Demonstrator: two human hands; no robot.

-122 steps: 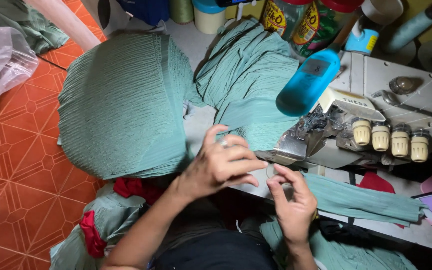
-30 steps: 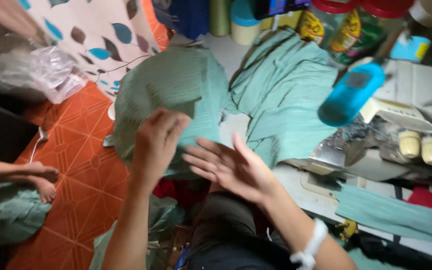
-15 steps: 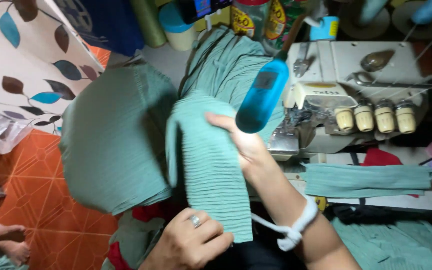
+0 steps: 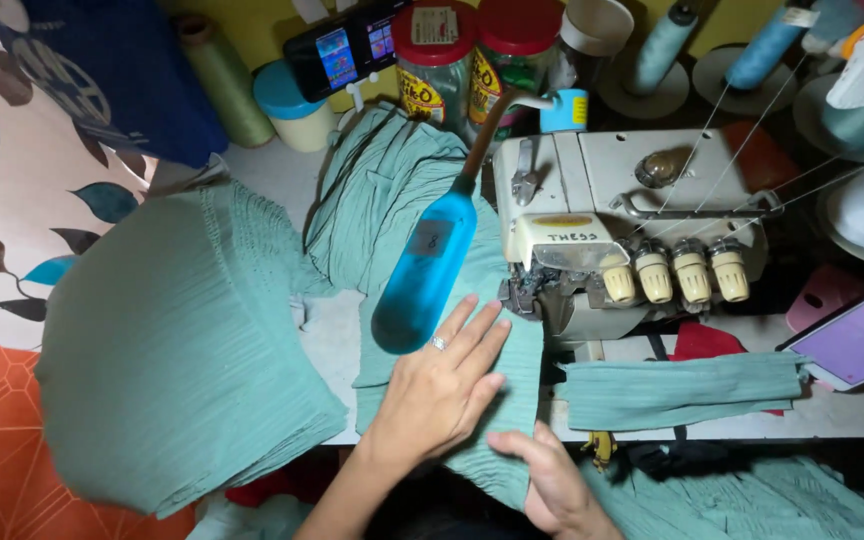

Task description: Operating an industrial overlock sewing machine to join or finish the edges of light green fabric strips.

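- On the table [image 4: 327, 350], a big stack [image 4: 177, 360] of green pleated cloth lies left, overhanging the edge.
- The serger [image 4: 612, 235] stands right.
- A green cloth piece [image 4: 512, 375] lies before it.
- Left hand [image 4: 442, 385] presses flat on it, fingers spread.
- Right hand [image 4: 552, 480] pinches its near edge.

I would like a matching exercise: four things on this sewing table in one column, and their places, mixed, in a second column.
Things:
1. left hand
2. right hand
3. blue lamp
4. folded green strip

Places:
A. right of the sewing machine's front
B. flat on the pleated green piece
C. hanging over the fabric, left of the machine
D. at the piece's near edge

Pairs: 1-B, 2-D, 3-C, 4-A
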